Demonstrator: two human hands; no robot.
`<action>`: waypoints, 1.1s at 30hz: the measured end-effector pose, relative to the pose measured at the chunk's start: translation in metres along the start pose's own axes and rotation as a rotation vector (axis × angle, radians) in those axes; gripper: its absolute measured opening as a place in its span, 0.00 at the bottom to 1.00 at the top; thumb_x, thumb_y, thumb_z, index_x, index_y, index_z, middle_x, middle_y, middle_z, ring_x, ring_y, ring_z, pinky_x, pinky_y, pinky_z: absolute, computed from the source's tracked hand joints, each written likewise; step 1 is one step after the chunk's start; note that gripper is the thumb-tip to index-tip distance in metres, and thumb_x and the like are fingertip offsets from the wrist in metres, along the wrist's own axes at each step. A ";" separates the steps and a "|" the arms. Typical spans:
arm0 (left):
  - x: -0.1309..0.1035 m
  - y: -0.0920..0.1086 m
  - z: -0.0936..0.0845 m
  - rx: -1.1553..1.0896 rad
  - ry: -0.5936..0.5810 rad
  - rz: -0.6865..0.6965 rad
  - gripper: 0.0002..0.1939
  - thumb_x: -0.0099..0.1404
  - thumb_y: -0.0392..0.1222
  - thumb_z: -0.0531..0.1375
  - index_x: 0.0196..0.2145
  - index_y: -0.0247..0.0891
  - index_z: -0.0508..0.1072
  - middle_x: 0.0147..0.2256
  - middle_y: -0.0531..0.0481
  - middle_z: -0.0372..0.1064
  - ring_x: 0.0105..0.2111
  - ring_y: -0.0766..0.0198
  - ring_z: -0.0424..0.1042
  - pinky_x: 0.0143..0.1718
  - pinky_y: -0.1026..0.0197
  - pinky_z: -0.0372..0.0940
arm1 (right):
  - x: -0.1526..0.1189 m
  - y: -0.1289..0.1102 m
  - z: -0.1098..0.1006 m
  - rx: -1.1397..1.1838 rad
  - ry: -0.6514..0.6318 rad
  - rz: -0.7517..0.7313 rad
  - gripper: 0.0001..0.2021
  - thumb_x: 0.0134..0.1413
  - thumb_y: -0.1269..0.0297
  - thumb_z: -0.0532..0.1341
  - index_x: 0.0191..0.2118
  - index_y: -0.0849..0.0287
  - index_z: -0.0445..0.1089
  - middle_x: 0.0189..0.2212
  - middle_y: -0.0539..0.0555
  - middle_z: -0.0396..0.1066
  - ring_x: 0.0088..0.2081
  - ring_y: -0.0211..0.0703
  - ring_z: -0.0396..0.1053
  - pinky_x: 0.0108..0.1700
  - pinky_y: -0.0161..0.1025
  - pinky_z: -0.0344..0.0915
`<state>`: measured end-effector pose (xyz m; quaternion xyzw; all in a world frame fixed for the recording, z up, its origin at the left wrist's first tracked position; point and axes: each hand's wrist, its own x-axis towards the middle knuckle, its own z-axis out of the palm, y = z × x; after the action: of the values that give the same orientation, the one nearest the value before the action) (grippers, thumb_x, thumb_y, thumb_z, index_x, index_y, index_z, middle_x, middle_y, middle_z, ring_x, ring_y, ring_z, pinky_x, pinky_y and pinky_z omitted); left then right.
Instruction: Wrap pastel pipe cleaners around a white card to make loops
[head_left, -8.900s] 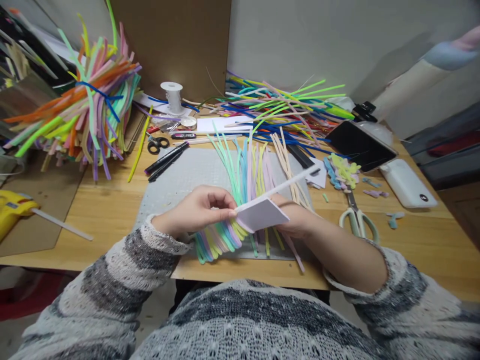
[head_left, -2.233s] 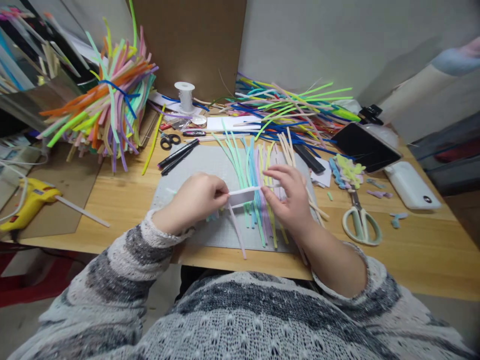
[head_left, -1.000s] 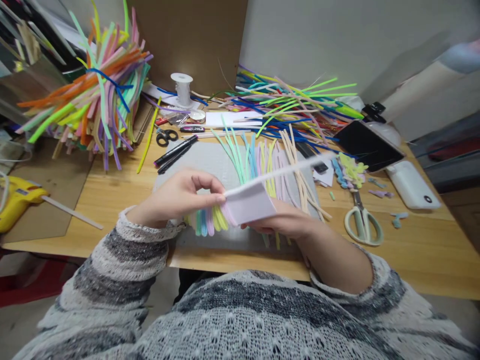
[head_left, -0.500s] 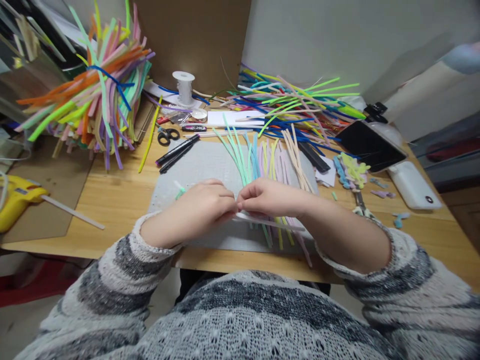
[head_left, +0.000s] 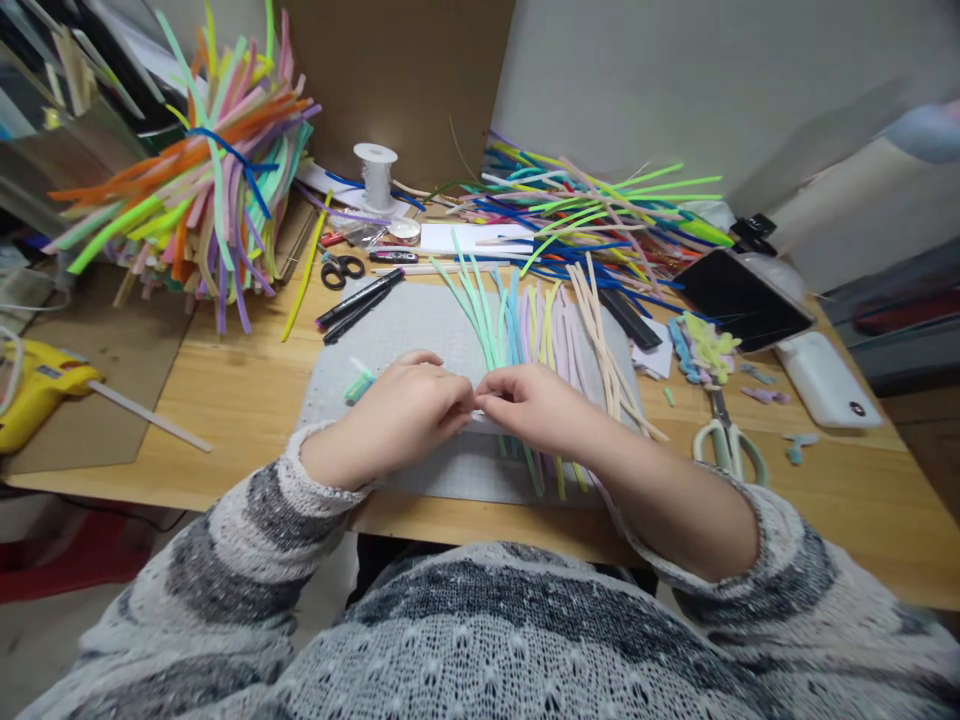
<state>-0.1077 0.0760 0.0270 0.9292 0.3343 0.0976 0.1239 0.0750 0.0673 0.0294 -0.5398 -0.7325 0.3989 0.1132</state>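
Above the grey mat (head_left: pixel 405 325), my left hand (head_left: pixel 424 405) and my right hand (head_left: pixel 529 400) meet at the fingertips, both closed in a pinch. A thin white strip (head_left: pixel 484 424) shows just under the fingers of both hands; its ends are hidden. Under and behind my right hand lie pastel fuzzy stems: mint green (head_left: pixel 480 310), blue (head_left: pixel 514 315), yellow, lilac and beige (head_left: pixel 600 330). A small mint green piece (head_left: pixel 358 385) is beside my left hand.
At the left are a yellow glue gun (head_left: pixel 45 390) and a big bundle of stems (head_left: pixel 202 190). Black scissors (head_left: pixel 342 270), markers (head_left: pixel 361 302) and a spool (head_left: pixel 376 180) stand behind. On the right are green-handled scissors (head_left: pixel 727 440), a black tablet (head_left: pixel 746 300) and a white phone (head_left: pixel 829 380).
The view has shifted slightly. My right forearm has moved down and left, uncovering the green-handled scissors. Less of the white strip shows beside my right hand.
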 end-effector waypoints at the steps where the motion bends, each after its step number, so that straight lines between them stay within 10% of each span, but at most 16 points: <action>1: 0.000 0.000 0.000 -0.004 0.008 -0.022 0.05 0.62 0.39 0.58 0.32 0.36 0.71 0.28 0.51 0.73 0.29 0.62 0.70 0.50 0.52 0.59 | 0.000 0.000 0.000 0.003 0.000 0.000 0.10 0.53 0.64 0.54 0.26 0.59 0.70 0.20 0.48 0.64 0.23 0.34 0.56 0.25 0.34 0.48; 22: -0.002 0.000 0.001 -0.045 -0.006 0.000 0.07 0.62 0.39 0.57 0.32 0.37 0.75 0.27 0.50 0.74 0.29 0.63 0.71 0.53 0.50 0.57 | -0.025 0.000 0.014 -0.164 0.161 -0.276 0.08 0.56 0.66 0.54 0.30 0.59 0.68 0.27 0.52 0.69 0.30 0.37 0.63 0.33 0.36 0.55; 33: -0.001 -0.002 0.003 -0.075 0.002 -0.021 0.03 0.60 0.38 0.59 0.31 0.36 0.71 0.26 0.52 0.72 0.25 0.66 0.66 0.52 0.50 0.58 | -0.018 0.005 0.018 0.002 0.265 -0.141 0.10 0.56 0.62 0.55 0.29 0.59 0.70 0.26 0.51 0.71 0.30 0.37 0.64 0.32 0.36 0.55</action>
<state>-0.1089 0.0757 0.0231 0.9202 0.3404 0.1096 0.1592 0.0746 0.0436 0.0186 -0.5349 -0.7469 0.3160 0.2368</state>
